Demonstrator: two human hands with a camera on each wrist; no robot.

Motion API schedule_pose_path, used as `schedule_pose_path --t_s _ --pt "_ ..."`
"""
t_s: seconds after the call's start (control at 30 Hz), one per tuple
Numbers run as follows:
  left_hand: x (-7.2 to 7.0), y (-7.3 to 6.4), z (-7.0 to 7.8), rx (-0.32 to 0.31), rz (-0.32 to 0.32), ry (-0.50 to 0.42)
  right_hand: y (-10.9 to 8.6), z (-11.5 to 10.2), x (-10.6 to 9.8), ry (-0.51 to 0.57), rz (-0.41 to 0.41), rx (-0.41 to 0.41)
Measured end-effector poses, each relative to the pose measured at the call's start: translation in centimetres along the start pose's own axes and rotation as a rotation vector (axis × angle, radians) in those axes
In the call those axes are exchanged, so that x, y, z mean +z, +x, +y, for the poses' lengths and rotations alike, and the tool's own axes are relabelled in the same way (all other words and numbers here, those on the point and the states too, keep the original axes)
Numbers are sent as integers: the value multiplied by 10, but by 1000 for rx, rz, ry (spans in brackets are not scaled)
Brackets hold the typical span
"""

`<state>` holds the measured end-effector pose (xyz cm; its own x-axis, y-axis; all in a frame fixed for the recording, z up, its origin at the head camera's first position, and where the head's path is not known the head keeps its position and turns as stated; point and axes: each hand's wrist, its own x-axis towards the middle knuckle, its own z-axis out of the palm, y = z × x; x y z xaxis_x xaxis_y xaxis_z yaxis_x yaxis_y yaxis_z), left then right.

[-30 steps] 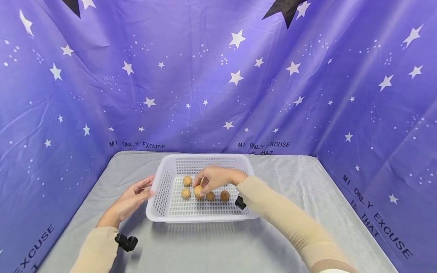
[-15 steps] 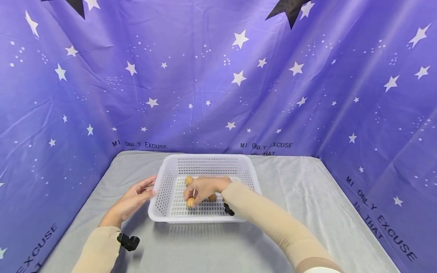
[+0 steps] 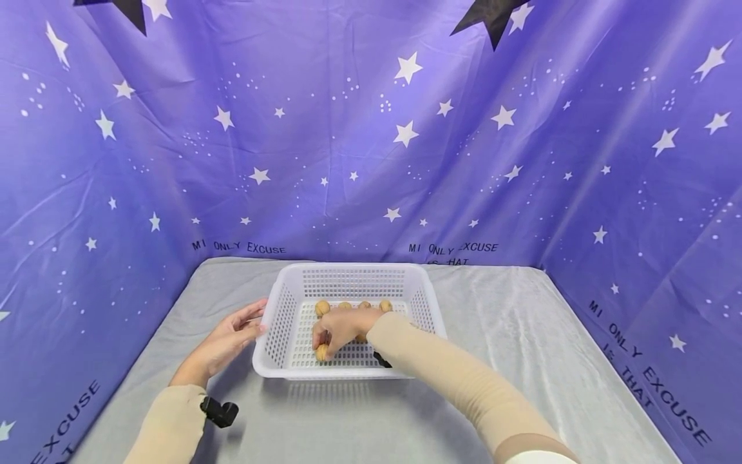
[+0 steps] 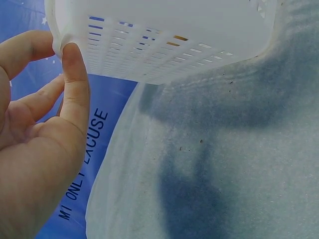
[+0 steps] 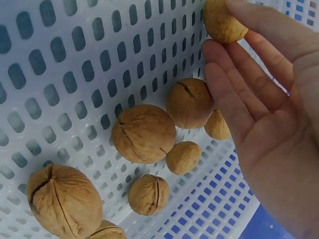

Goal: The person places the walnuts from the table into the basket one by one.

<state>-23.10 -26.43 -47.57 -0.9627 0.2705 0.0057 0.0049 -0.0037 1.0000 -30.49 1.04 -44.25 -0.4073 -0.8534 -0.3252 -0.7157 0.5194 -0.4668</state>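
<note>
A white plastic basket point(image 3: 348, 373) with slotted walls stands on the grey cloth. At its left end my left hand point(image 3: 220, 345) pinches the rim between thumb and finger; the left wrist view shows the thumb point(image 4: 75, 82) pressed to the lip. Inside the basket, my right hand point(image 3: 346, 324) pinches a walnut point(image 3: 321, 352) near the front left corner. That same walnut point(image 5: 222, 21) sits between thumb and fingertips in the right wrist view. Several more walnuts point(image 5: 143, 133) lie on the basket floor, with a back row point(image 3: 385, 305) partly hidden by my right hand.
Grey cloth point(image 3: 493, 335) covers the table around the basket. A purple star-printed curtain point(image 3: 371, 142) hangs behind and on both sides. Each wrist carries a small black camera point(image 3: 219, 411).
With the walnut in its fingers, my right hand has moved left and toward the basket's front. Walnuts along the back now show more. The left hand stays on the rim.
</note>
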Motion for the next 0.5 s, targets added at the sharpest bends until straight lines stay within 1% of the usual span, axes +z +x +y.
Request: schedule_pose_path --t_s 0.13,0.2,0.37,0.43,0.5 --pt "0 0 0 3 -3 -5 0 3 0 1 4 0" --pt "0 0 0 3 -1 -8 -1 3 -1 23 12 10" --pt "-1 0 0 -2 9 -3 -8 0 -6 98 39 67" --pt "-1 -1 -1 -3 12 1 -11 -1 -9 119 46 76" --pt "-1 -1 0 -3 11 1 -14 -1 -12 131 47 67"
